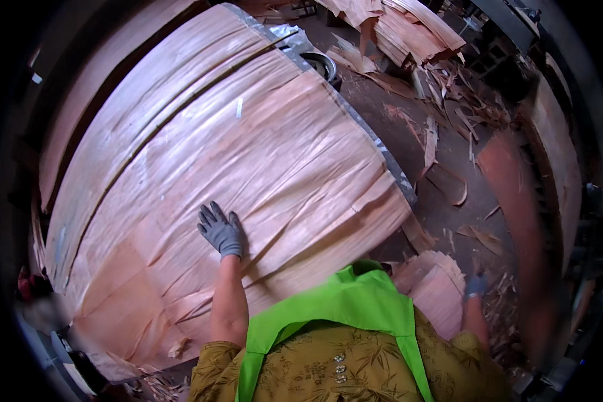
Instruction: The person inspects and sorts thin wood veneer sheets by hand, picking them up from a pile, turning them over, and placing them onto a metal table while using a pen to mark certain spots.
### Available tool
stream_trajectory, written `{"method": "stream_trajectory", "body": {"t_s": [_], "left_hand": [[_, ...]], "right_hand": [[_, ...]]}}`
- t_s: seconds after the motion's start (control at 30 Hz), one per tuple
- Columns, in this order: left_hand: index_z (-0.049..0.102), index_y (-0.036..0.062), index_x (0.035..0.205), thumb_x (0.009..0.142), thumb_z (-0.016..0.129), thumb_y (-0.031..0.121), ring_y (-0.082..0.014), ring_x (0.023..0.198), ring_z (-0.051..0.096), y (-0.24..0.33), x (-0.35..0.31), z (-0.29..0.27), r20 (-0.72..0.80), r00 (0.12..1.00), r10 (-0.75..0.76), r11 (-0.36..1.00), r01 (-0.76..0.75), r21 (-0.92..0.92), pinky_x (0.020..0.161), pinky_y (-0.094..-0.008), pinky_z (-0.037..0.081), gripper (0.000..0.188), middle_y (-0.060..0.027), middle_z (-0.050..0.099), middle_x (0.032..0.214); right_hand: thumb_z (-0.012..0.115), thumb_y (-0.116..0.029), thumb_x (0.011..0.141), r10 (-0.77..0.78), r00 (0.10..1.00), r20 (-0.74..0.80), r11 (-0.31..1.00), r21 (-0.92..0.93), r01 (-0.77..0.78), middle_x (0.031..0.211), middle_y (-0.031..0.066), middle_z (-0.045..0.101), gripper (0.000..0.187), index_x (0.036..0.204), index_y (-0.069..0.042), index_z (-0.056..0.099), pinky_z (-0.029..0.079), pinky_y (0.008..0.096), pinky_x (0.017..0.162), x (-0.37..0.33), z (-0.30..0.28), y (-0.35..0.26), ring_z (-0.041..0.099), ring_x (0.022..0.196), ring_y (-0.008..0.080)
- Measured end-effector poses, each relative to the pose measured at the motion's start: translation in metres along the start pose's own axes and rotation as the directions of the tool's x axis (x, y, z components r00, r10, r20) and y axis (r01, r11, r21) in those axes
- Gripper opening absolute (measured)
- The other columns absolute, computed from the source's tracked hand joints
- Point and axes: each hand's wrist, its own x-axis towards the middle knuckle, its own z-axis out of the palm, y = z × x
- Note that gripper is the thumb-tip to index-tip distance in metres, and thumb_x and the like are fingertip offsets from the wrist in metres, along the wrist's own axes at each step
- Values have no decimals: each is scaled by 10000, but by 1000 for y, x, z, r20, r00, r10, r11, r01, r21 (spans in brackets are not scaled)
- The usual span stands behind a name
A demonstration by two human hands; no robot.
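My left hand, in a grey glove, lies with fingers spread on a broad stack of thin wood veneer sheets. The top sheets are pale pinkish, wavy and creased, with a darker patch at the lower left. A long thin stick lies across the far part of the stack. My right hand, also gloved, is down at my right side, beside a smaller veneer piece with a ragged edge. Its fingers are smeared, and I cannot tell whether it grips anything.
Veneer scraps litter the floor on the right. Bundled veneer lies at the far right. A round dark container stands by the stack's far edge. A blurred pale shape shows at the left edge.
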Motion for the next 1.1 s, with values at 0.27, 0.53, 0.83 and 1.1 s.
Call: {"method": "stream_trajectory", "body": {"t_s": [0.27, 0.53, 0.83, 1.1], "left_hand": [[255, 109, 1426, 876, 442, 414, -356, 1364, 178, 2, -1, 7, -5, 1000, -8, 1000, 8, -11, 1090, -502, 94, 656, -189, 180, 1485], [215, 175, 1445, 869, 441, 421, -349, 1366, 176, -9, 7, 3, 142, 988, -60, 994, 46, 94, 1081, -528, 105, 666, -148, 162, 1500], [280, 51, 1405, 848, 483, 365, -305, 1366, 198, 177, -4, -13, -55, 998, 22, 979, -33, -203, 1098, -476, 123, 671, -162, 193, 1486], [200, 65, 1435, 877, 401, 480, -320, 1367, 191, 95, -21, 14, -35, 918, -395, 918, 396, 31, 1099, -467, 111, 724, -166, 172, 1492]], "right_hand": [[572, -96, 822, 58, 981, -186, 995, -75, -73, 909, 33, 634, 246, 1048, -6, 606, 481, 301, 699, 104, -135, -3, 586, 784, 179], [585, -86, 823, -766, 412, 494, 639, 658, 399, 994, 80, 639, 265, 1065, 22, 595, 462, 310, 805, -1, 149, -368, 592, 915, 166], [471, -238, 878, -648, -171, 742, 264, 430, 864, 865, 218, 612, 196, 966, -79, 544, 446, 489, 693, -75, 255, -472, 577, 798, 409], [467, -271, 888, -587, -146, 796, 337, 404, 850, 910, 236, 608, 236, 994, -77, 551, 446, 496, 747, -76, 256, -473, 570, 864, 427]]}}
